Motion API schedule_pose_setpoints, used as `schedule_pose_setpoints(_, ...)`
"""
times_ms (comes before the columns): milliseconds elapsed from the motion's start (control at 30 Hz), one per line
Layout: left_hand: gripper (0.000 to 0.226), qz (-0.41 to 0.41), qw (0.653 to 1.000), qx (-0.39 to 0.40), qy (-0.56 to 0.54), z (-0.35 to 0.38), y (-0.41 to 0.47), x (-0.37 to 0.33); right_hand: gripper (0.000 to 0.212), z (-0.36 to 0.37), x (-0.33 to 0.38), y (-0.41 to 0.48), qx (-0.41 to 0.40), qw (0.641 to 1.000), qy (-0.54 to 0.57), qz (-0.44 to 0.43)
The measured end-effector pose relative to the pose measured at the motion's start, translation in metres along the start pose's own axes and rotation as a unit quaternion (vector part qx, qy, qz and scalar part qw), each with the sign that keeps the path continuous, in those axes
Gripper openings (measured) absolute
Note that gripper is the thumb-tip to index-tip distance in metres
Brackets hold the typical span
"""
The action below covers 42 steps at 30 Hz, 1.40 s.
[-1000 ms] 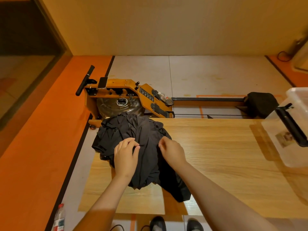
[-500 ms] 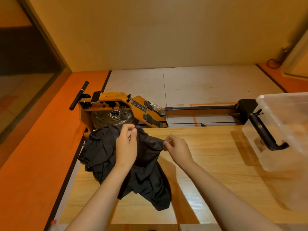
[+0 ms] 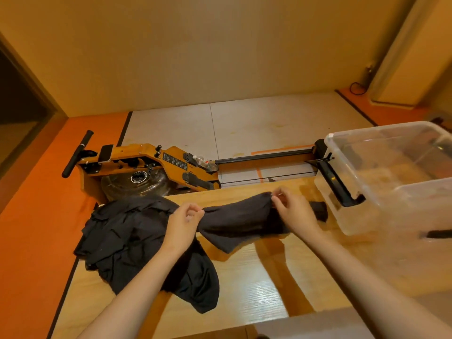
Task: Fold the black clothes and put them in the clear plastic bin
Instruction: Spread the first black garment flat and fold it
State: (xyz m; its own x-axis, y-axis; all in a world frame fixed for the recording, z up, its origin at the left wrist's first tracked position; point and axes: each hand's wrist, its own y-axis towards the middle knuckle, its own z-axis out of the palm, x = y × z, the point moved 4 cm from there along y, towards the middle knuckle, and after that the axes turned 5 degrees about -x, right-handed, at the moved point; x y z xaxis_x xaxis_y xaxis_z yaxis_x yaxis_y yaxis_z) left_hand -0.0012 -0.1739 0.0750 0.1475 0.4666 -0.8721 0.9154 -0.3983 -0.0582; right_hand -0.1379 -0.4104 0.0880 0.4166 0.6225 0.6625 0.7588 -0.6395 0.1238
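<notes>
Your left hand (image 3: 182,223) and right hand (image 3: 296,214) pinch the black garment (image 3: 239,221) crosswise between their fingers, the clear plastic bin (image 3: 381,216) just beside your right.

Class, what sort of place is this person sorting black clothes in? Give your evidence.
Probably a home gym or exercise room: a wooden water rowing machine lies on orange and pale grey flooring just beyond the wooden table, with little other furniture in view.
</notes>
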Motion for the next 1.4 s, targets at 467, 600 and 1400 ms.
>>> schedule_pose_setpoints(467, 0.064, 0.059, 0.938, 0.204, 0.273, 0.095, -0.07, 0.112, 0.063, 0.088, -0.109, -0.068, 0.225, 0.959, -0.171, 0.032)
schedule_pose_setpoints(600, 0.058, 0.079, 0.945, 0.167, 0.271, 0.089, -0.077, 0.128, 0.049, 0.101, -0.112, -0.082, 0.182, 0.97, -0.158, 0.026)
schedule_pose_setpoints(1400, 0.033, 0.016, 0.98, 0.14, 0.137, 0.017, -0.035, 0.094, 0.03, 0.047, -0.05, -0.04, 0.037, 0.999, -0.013, 0.038)
